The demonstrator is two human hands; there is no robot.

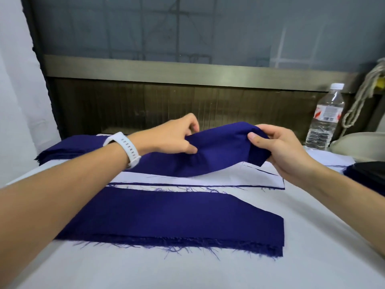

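Holding the navy piece (pixel 220 151) up off the desk (pixel 187 274) by its two ends is a sound start; the left hand (pixel 179 136) pinches the cloth between thumb and curled fingers at one end, and the right hand (pixel 279 151) grips the other end, thumb on top and fingers wrapped beneath; between them the piece sags in a soft curve, hanging just above the white lining piece (pixel 208 180) that lies flat on the desk.

To lay it well, I judge, draw the hands gently apart until the sag is gone, without stretching the weave; square its long edge to the dark line along the white lining piece's near edge before lowering; set one end down first, then ease the rest along so that no crease is trapped. The cut edges probably fray readily, as the loose threads on the near navy stack (pixel 177 217) suggest; so hold inside the edge and avoid dragging.

A far navy stack (pixel 68 149) lies at the left, and a water bottle (pixel 325 119) stands well to the right; mind the elbow.
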